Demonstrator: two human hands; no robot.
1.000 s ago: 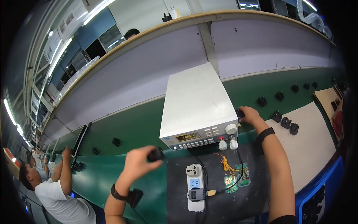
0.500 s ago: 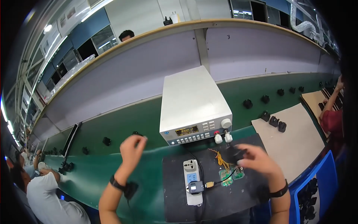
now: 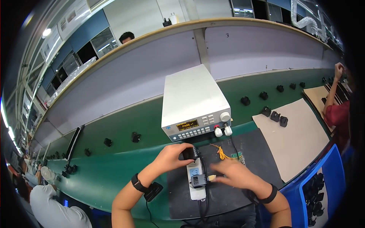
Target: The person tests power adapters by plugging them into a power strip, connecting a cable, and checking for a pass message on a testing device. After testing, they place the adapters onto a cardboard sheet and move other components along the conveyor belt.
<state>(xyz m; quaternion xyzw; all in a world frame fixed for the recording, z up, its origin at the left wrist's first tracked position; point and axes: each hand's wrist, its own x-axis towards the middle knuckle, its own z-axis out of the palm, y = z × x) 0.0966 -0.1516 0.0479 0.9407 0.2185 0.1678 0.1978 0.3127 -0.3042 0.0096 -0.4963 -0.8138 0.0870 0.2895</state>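
Inside the blue bin (image 3: 336, 171) lie black adapters (image 3: 314, 202).

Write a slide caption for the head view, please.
Left hand holding a black adapter at a white power strip, right hand at a yellow connector.

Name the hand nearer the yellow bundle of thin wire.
Right. The right hand is just on the near side of the yellow bundle of thin wire; the left hand is farther off, to its left.
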